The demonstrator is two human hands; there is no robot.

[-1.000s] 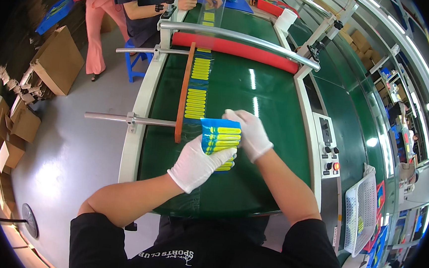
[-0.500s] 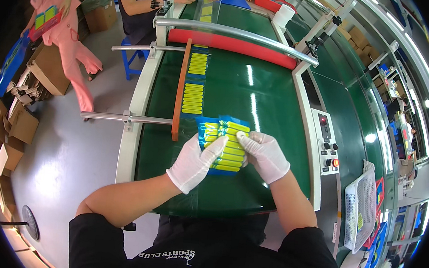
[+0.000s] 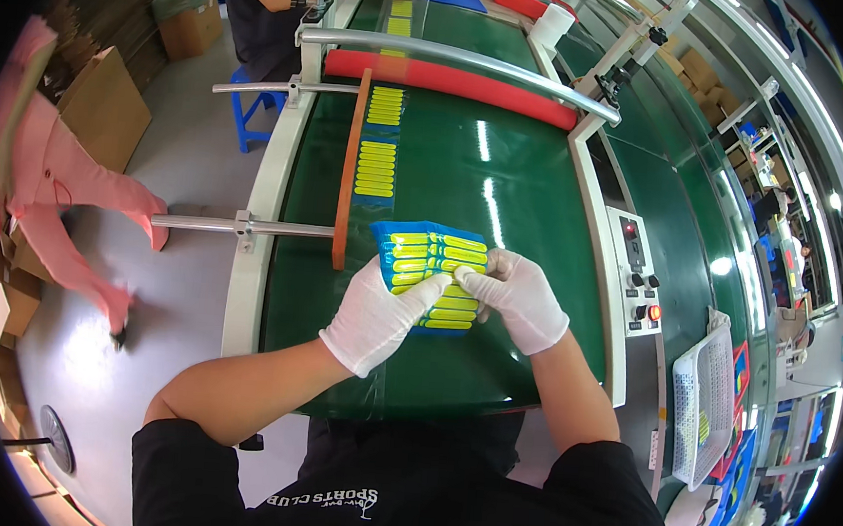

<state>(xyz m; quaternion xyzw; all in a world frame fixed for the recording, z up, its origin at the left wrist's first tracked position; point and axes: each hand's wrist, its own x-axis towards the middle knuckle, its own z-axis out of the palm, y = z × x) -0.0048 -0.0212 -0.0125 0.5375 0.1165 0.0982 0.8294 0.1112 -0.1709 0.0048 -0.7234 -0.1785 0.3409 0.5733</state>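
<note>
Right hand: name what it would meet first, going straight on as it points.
The blue-and-yellow packs, which the right hand appears to be touching; what it would meet past them is unclear in depth.

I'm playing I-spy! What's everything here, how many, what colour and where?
Held packs: count unclear, yellow and blue, in hands
Belt: one, green, underneath
Guide bar: one, orange-brown, belt's left
Belt packs: two, yellow and blue, beside guide bar
Roller: one, red, across belt
Control box: one, white, right
Basket: one, white, lower right
Boxes: several, brown, mostly left
Person: one, pink clothes, far left
Co-worker: one, dark top, upper left
Left hand and right hand: two, white gloves, centre
</note>
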